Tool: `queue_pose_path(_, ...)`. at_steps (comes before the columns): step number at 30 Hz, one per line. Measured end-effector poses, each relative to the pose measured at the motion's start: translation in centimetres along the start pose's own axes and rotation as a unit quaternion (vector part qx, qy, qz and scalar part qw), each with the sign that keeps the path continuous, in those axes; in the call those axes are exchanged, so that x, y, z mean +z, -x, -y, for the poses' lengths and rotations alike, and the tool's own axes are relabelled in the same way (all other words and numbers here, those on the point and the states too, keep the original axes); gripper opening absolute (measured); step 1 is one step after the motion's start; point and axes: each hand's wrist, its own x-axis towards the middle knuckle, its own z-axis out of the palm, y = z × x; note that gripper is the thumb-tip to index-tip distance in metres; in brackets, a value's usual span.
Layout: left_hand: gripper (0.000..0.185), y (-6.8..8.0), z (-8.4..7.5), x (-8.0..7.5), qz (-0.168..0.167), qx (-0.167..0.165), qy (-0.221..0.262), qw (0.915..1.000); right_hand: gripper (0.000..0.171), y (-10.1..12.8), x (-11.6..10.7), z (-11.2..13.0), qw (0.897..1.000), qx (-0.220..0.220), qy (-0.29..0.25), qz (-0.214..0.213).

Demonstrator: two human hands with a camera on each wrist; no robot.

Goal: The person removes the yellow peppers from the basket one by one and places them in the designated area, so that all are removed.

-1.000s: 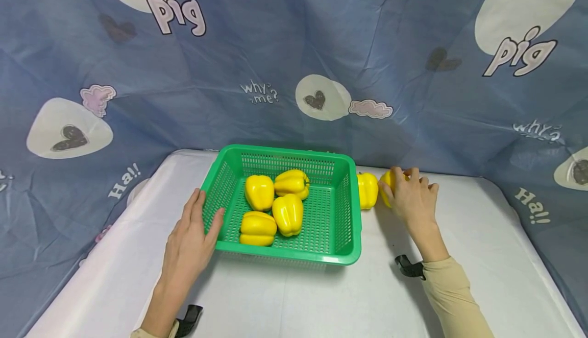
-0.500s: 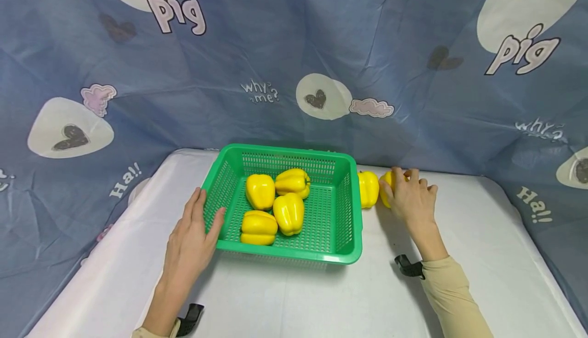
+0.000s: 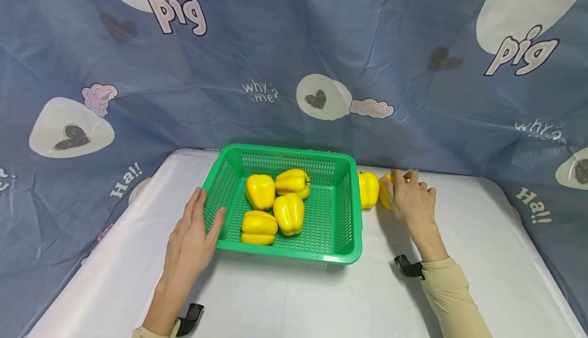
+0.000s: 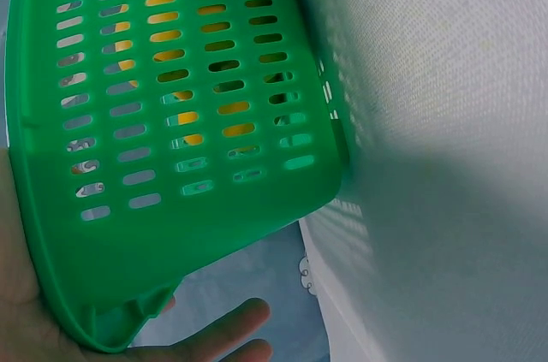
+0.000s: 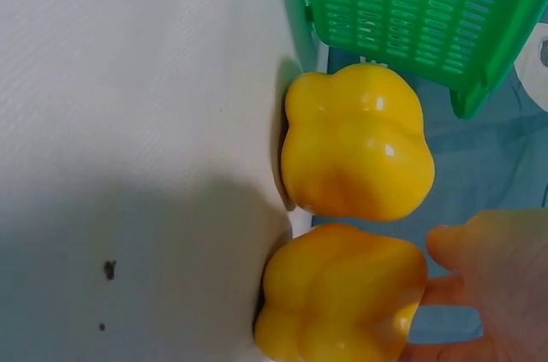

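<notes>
Under my right hand (image 3: 410,198), fingers curled on a yellow pepper (image 5: 341,302) touching its neighbour pepper (image 5: 357,141); lifting may knock that one rolling. Left hand (image 3: 190,236) flat, steadying green basket (image 3: 349,210) on the desk (image 3: 294,297).

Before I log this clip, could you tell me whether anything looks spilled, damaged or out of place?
Nothing looks spilled or damaged. Four yellow peppers lie in the green basket; two more sit on the table beside it, one free, the other under the right hand.
</notes>
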Motion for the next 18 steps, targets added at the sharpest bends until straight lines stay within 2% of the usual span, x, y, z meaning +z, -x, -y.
queue_pose_path(18, 0.075, 0.01, 0.0, 0.0, 0.001, 0.0, -0.004, 1.0, 0.055, 0.01, 0.0, -0.01, 1.0, 0.005, -0.009, 0.018)
